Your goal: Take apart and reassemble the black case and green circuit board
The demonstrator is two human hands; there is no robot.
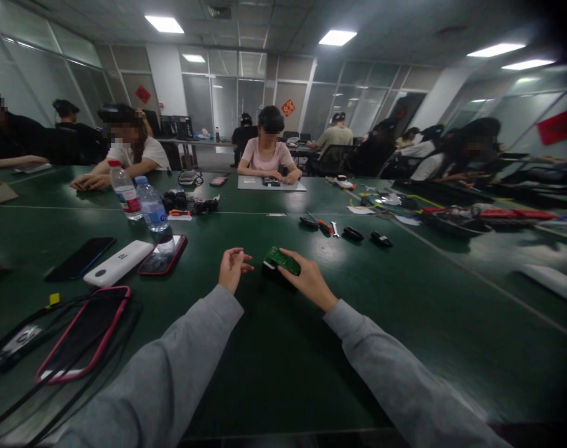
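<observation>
A green circuit board is gripped in my right hand, its thumb and fingers closed along the board's edges. Just under the board is a dark block-shaped piece; whether the two are joined cannot be made out. To the left of the board, my left hand is held with loosely bent fingers apart, and no object shows between them. A small gap separates its fingertips from the board. Both hands are over the green tabletop.
Phones, a white power bank, black cables and two water bottles lie or stand left. Beyond my hands are an orange-handled screwdriver, a wrench and black plastic pieces. A person sits opposite.
</observation>
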